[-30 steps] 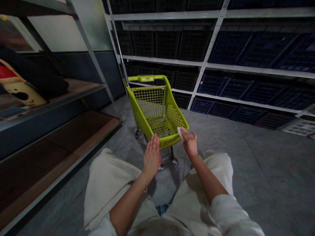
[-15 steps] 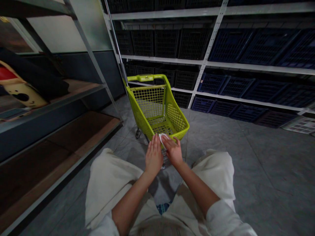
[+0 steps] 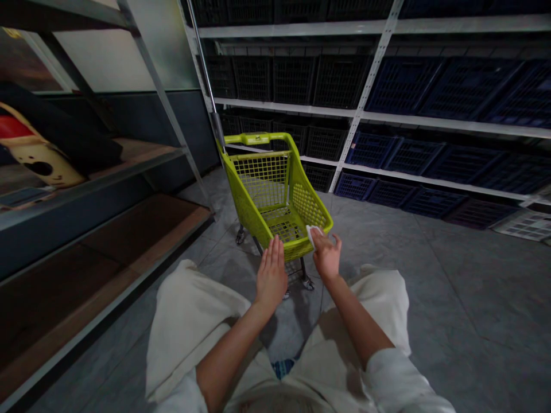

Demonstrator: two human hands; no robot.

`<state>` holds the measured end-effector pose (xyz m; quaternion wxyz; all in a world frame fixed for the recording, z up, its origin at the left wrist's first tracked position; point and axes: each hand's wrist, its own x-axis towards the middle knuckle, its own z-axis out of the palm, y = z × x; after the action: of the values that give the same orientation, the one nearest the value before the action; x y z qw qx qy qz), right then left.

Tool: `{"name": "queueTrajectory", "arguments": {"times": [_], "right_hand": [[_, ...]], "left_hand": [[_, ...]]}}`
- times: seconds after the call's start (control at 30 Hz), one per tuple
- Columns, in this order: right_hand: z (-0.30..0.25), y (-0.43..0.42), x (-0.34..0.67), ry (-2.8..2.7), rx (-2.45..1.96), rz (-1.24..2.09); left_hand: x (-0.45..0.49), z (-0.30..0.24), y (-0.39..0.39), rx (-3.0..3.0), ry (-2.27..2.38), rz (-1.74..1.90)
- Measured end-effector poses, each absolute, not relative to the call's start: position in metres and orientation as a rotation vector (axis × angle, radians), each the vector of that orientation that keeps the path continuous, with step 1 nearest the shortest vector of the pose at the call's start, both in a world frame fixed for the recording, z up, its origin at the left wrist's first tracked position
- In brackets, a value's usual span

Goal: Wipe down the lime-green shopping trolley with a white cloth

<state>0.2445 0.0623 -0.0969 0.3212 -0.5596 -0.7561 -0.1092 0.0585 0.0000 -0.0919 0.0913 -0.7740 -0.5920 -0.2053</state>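
Parted since a moment ago, the left hand [image 3: 271, 275] and right hand [image 3: 327, 257] now stand apart, no longer pressed together. The right hand holds a small white cloth [image 3: 314, 234] against the near rim of a lime-green plastic shopping cart [image 3: 275, 201]. The left hand is open, palm flat and fingers up, its fingertips level with that rim, though whether they touch it I can't tell. The cart stands on the grey tiled floor [image 3: 451, 298], just ahead of the person's pale trousers [image 3: 189, 327]. Metal shelving [image 3: 430, 120] loaded with black and blue plastic crates [image 3: 404, 86] runs along the back, and wooden shelves [image 3: 99, 252] line the left side.
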Motion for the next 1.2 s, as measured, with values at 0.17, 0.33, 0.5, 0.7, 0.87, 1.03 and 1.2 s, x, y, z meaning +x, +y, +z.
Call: {"name": "queueTrajectory", "arguments": {"times": [0.17,0.33,0.5,0.7,0.87,1.03,1.2], "right_hand": [[-0.102,0.035,0.188,-2.177,-1.235,-0.259],[-0.098,0.050,0.229,-2.295,-1.148,-0.313],[-0.095,0.079,0.293,-2.102,-1.412,-0.352],[-0.097,0.062,0.250,-1.987,-1.462,-0.275],[-0.095,0.034,0.184,-2.145,-1.279,-0.181],[-0.092,0.044,0.211,-2.297,-1.189,-0.242],[-0.094,0.073,0.282,-2.113,-1.404,-0.334]], "left_hand": [[0.057,-0.090,0.000,-2.285,-1.778,-0.532],[0.051,-0.089,-0.001,-2.281,-1.748,-0.562],[0.055,-0.091,-0.001,-2.287,-1.741,-0.587],[0.065,-0.093,0.001,-2.266,-1.781,-0.592],[0.061,-0.093,0.001,-2.255,-1.786,-0.591],[0.051,-0.092,-0.001,-2.254,-1.764,-0.592],[0.050,-0.090,-0.003,-2.268,-1.753,-0.578]]}}
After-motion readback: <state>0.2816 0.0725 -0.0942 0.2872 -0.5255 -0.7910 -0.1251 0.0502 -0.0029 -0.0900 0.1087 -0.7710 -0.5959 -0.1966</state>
